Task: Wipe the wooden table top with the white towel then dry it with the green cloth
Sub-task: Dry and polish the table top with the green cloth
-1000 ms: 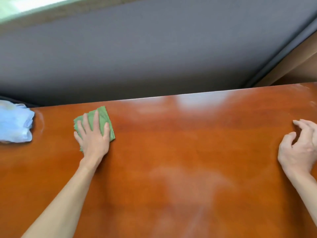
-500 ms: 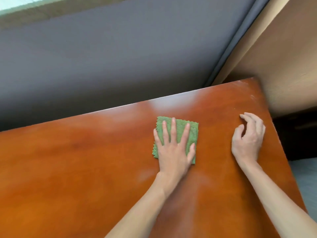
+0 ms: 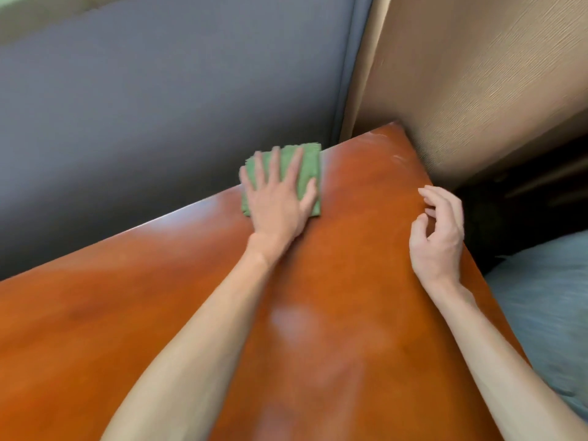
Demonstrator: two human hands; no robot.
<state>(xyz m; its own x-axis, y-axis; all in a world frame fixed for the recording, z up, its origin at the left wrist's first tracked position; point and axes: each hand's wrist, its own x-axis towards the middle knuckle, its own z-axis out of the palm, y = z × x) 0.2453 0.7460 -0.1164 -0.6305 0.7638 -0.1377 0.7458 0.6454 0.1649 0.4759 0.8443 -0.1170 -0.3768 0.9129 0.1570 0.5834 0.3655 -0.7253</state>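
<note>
One green cloth [image 3: 307, 163] slid farther; two hands visible.

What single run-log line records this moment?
stage: drying | left hand: flat, pressing folded green cloth at far edge of glossy wooden table top | right hand: idle, loosely curled

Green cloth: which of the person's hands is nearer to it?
Left. The left hand presses flat on the green cloth; the right hand is apart, near the table's right edge.

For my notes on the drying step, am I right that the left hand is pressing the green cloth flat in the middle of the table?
Not quite: the head view shows the left hand pressing the green cloth flat at the table's far edge, partly overhanging it.
</note>
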